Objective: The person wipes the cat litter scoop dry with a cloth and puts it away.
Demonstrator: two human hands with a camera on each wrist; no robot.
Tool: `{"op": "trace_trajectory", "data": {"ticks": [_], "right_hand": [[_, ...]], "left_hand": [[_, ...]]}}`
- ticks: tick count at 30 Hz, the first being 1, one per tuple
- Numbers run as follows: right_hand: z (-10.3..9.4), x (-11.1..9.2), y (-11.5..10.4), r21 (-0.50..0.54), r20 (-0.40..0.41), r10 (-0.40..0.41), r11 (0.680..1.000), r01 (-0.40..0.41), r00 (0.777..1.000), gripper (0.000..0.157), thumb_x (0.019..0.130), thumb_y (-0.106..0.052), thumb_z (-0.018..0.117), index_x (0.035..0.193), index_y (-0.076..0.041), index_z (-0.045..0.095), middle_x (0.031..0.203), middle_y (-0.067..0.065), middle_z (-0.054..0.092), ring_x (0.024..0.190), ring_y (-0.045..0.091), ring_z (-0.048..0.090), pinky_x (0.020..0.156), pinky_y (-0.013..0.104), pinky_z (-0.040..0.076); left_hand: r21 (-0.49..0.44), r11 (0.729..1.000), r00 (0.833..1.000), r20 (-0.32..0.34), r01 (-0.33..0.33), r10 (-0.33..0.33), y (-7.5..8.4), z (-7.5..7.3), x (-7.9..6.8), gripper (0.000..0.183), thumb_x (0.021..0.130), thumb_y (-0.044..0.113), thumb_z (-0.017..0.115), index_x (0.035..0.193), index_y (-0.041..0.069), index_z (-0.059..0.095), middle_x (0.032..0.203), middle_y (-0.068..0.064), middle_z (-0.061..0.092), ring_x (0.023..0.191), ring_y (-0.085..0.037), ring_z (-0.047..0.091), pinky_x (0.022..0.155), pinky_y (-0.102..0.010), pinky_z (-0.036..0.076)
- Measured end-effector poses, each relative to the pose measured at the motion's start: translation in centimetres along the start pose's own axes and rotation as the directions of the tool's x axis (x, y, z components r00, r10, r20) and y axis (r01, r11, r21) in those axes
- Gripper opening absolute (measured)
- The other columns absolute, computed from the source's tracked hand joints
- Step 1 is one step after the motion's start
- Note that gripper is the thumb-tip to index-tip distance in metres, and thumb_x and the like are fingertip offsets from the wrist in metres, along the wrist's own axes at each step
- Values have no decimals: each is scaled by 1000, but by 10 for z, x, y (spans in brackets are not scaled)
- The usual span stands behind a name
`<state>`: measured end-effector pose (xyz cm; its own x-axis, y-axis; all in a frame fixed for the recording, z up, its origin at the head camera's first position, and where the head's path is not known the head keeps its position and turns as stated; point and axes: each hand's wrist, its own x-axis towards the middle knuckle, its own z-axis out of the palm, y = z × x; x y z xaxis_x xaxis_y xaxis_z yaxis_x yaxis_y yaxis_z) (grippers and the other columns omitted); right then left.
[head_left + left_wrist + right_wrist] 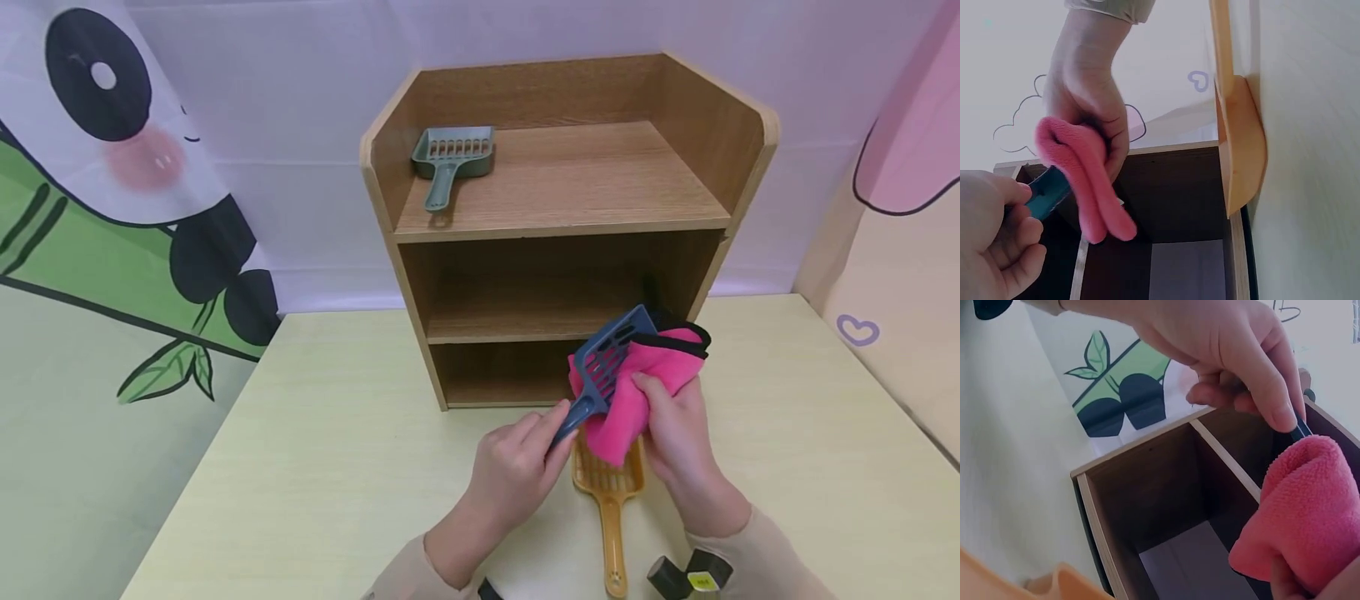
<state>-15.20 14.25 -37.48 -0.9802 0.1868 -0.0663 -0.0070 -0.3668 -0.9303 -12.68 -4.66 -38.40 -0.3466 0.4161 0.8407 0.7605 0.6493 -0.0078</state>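
Note:
My left hand (517, 462) grips the handle of a blue slotted litter scoop (607, 360), holding it tilted above the table. In my right hand (682, 433) is a pink cloth (637, 400) with black edging, bunched against the scoop's head and partly behind it. The left wrist view shows the folded cloth (1088, 175) wrapped about the scoop, with the right hand's fingers curled on it. Below both hands a yellow-orange litter scoop (610, 500) lies on the table, its head partly covered by the cloth.
Behind the hands stands a wooden shelf unit (562, 233) with several levels. A grey-green scoop with its tray (453, 158) sits at the top shelf's left. The pale table (337, 467) stretches to both sides, before a printed backdrop (315, 150).

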Motion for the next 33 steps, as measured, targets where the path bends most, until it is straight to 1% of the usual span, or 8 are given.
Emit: {"op": "trace_trajectory", "data": {"ticks": [6,13,16,19,24,27,29,33], "right_hand": [[-5,7,-1,-14,-33,-73,997,73,997,50,96,-2,46,138,-19,26,129,-1,41,121,16,43,83,20,53],[-14,11,-7,-71,33,-31,997,34,999,45,96,-13,51,135,-21,29,124,-4,43,115,13,47,83,18,52],[-23,13,-13,-110,135,3,994,12,991,41,97,-21,53,132,-24,31,121,-5,45,111,10,49,83,19,52],[-32,14,-18,-164,234,27,986,12,972,37,97,-26,52,129,-26,33,117,-4,47,105,8,54,81,20,53],[-38,12,-25,-223,300,17,973,53,954,35,98,-30,49,129,-26,34,115,-4,50,101,6,57,79,22,54],[-38,11,-29,-218,307,-55,968,127,950,38,99,-28,47,133,-24,33,120,-4,47,107,8,52,80,20,53],[-40,8,-32,-223,296,-121,956,192,947,38,99,-25,47,134,-23,34,121,-4,46,108,9,50,79,18,53],[-41,0,-38,-318,312,-250,882,348,917,35,98,-15,48,132,-20,39,119,-6,49,104,10,50,72,18,53]], "left_hand": [[-92,988,988,107,123,-113,-2,-8,2,26,85,18,69,103,-1,69,76,-5,70,54,-6,59,48,-7,41],[-186,962,972,164,198,-168,-13,-18,6,27,78,12,75,101,-2,70,80,-7,72,59,-9,61,55,-9,47],[-268,919,943,244,288,-225,-19,-26,7,25,78,11,75,100,0,72,82,-7,72,61,-8,59,56,-9,46],[-341,855,901,331,390,-279,-24,-33,9,24,79,11,74,100,1,72,83,-7,73,62,-7,57,55,-9,45],[-388,772,846,404,503,-348,-31,-39,11,24,77,14,77,99,3,73,87,-7,73,67,-10,62,57,-14,49],[-378,765,835,409,522,-368,-35,-40,11,25,76,16,79,98,5,74,88,-7,74,70,-11,64,59,-16,50],[-363,780,840,403,511,-363,-38,-40,10,25,76,18,79,97,6,74,88,-5,74,70,-9,63,59,-16,50],[-350,794,845,401,497,-353,-42,-41,9,22,78,20,78,95,8,74,83,-1,72,63,-4,55,54,-16,46]]}}
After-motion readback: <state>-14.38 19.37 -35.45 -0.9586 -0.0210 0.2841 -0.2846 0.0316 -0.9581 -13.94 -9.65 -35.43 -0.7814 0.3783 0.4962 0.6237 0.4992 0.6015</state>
